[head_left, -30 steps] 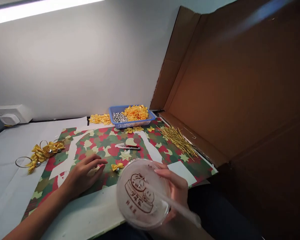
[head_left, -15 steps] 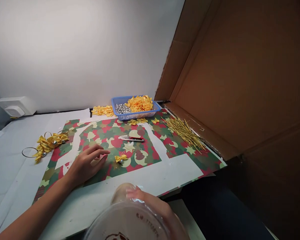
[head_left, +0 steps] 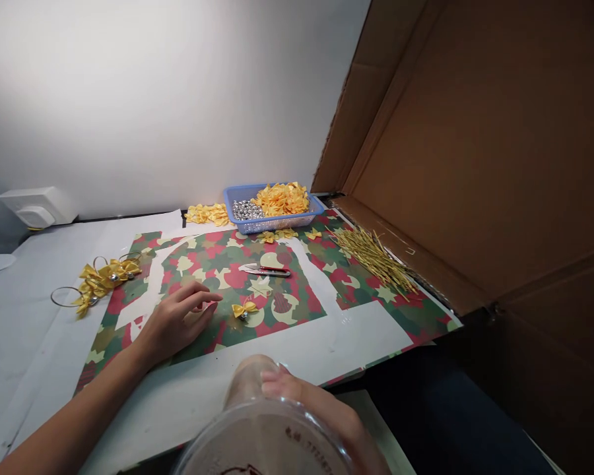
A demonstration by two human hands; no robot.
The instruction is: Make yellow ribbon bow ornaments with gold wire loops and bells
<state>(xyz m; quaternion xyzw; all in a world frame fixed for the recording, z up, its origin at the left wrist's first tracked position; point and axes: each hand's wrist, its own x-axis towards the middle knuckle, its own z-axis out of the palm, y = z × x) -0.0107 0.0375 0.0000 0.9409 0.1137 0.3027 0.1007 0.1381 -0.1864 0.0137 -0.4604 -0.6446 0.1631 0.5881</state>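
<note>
The right hand [head_left: 311, 404] grips a clear plastic cup [head_left: 262, 443] around its side, at the lower edge of the view, in front of the desk [head_left: 34, 280]. The left hand [head_left: 178, 323] is empty, loosely curled, and rests on a camouflage-print sheet [head_left: 290, 316], just beside a gold ribbon bow [head_left: 244, 309] with a silver bell. Farther off lie thread snips [head_left: 264, 270], a blue plastic basket [head_left: 282, 224] of yellow bows and silver bells, gold twist ties [head_left: 371, 260], and bows on wire rings [head_left: 106, 277].
</note>
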